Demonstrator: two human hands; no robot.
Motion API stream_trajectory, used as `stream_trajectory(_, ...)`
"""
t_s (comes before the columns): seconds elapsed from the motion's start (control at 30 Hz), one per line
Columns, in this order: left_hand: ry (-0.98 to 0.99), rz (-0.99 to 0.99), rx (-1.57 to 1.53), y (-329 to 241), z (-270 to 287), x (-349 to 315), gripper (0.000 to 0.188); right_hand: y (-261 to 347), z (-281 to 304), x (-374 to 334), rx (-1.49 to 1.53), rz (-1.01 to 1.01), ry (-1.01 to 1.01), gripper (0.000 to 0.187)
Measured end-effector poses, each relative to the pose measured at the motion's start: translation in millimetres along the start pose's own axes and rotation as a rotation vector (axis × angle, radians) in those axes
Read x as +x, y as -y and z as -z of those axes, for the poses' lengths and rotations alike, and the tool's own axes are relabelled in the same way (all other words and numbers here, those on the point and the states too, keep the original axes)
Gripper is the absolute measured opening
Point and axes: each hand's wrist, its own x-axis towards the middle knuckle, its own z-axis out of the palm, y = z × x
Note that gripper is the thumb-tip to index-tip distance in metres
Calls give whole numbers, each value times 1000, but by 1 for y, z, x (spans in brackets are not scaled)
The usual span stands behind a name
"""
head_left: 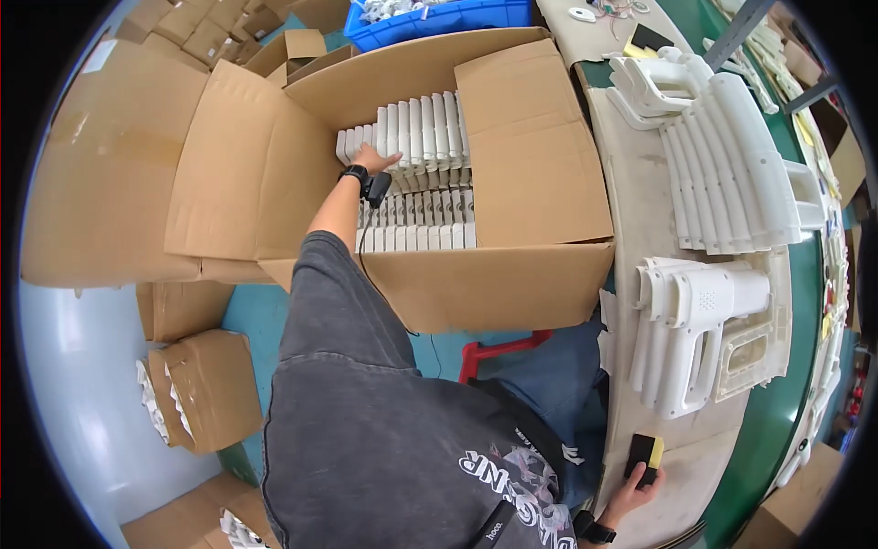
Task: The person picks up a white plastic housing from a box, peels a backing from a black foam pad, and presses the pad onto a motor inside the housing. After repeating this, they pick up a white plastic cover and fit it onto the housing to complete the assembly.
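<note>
My left hand [373,159] reaches into a large open cardboard box [430,284], over rows of white plastic parts [430,128] standing on edge. Its thumb is spread out to the right and the fingers touch or nearly touch the tops of the parts; their tips are partly hidden. In the far row, the parts left of the hand stand lower than those to its right. My right hand [637,491], at the lower right over the bench, is closed round a small black-and-yellow block [646,456].
On the bench [631,375] lie stacked white plastic housings with handles [732,174] and more handled housings [700,320]. A blue crate [439,27] stands behind the box. Other cartons [210,389] stand on the left. A red stool-like frame [498,349] is below the box.
</note>
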Motion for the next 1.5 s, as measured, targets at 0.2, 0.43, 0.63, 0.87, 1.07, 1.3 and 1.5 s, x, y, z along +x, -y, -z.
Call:
stream_trajectory(0.2,133,70,-422,-8,-47,19,140,-5,2,-4,-18,-35,-39,30)
stream_trajectory(0.43,21,-112,-329,41,-67,59,129,-9,0,-1,-2,12,-35,29)
stream_trajectory(0.63,90,33,-341,35,-58,61,137,-3,0,-3,-14,-6,-27,28)
stream_trajectory(0.87,-78,261,-86,-21,-42,17,133,-2,-1,-3,1,-11,-41,30)
stream_trajectory(1.07,-134,260,-222,-22,-41,29,126,-4,-2,-2,29,14,-53,32)
stream_trajectory(1.3,-65,283,-285,-16,-44,37,121,8,-8,-1,-11,23,-84,29)
stream_trajectory(1.5,-22,140,-340,27,-4,26,116,6,-9,1,-11,16,-52,28)
